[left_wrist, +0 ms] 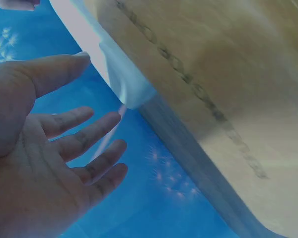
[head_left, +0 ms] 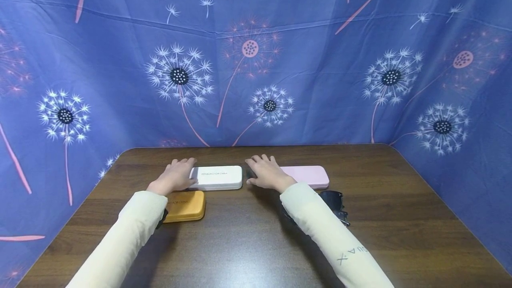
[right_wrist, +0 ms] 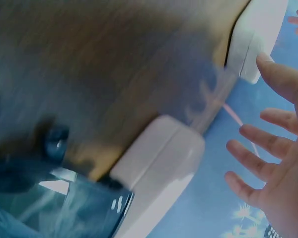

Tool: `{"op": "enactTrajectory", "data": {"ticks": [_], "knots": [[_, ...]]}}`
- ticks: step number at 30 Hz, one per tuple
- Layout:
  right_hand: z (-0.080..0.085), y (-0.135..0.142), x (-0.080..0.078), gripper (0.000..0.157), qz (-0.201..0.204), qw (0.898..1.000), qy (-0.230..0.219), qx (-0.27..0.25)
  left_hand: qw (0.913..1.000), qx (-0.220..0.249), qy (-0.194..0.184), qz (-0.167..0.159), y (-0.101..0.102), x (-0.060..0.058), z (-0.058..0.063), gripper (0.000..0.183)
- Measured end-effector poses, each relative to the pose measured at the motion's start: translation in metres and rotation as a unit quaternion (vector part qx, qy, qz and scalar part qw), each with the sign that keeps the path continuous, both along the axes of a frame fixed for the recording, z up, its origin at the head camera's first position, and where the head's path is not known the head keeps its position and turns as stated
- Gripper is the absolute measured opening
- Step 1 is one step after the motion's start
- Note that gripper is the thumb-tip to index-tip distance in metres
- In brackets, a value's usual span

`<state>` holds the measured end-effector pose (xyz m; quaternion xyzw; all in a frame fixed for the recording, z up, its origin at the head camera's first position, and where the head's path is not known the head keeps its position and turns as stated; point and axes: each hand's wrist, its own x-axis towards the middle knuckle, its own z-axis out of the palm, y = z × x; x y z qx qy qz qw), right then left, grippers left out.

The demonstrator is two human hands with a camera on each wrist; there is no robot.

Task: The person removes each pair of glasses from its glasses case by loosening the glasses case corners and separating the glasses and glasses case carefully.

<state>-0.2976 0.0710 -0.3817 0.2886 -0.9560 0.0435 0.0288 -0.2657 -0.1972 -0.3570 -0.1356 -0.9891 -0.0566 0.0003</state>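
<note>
While both hands are stretched over the far part of the bench [head_left: 400, 217], the white glasses case [head_left: 219, 179] lies between them, just right of the left hand [head_left: 173, 178] and left of the right hand [head_left: 266, 173]. The pink glasses case [head_left: 308, 176] sits just right of the right hand, and the yellow glasses case [head_left: 186, 206] is just nearer the person than the left hand. Black sunglasses [head_left: 332, 198] lie behind the right hand, partly hidden by its sleeve [head_left: 332, 234]. Dark brown wood grain runs under everything; beyond the hands and to either side hangs a blue dandelion-print cloth [head_left: 312, 66]. Both forearms slant inward, backs of the hands upward. The left hand's fingers are spread, its thumb at the white glasses case's end, contact unclear; the right hand's fingers are likewise spread, holding nothing.
</note>
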Motion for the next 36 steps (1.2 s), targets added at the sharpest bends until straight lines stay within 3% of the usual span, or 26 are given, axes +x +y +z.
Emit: {"op": "enactTrajectory", "data": {"ticks": [11,24,36], "knots": [[0.016,0.038,0.003,0.060,-0.020,1.000,-0.006,-0.002,0.9961,0.020,0.069,-0.052,0.035,0.004,-0.004,0.056],[0.011,0.092,0.004,0.056,-0.047,0.999,0.004,-0.016,0.9825,0.031,0.139,-0.120,0.082,0.007,-0.023,0.061],[0.007,0.141,0.013,0.056,-0.056,0.998,0.023,-0.027,0.9768,0.041,0.147,-0.151,0.122,0.009,-0.033,0.064]]}}
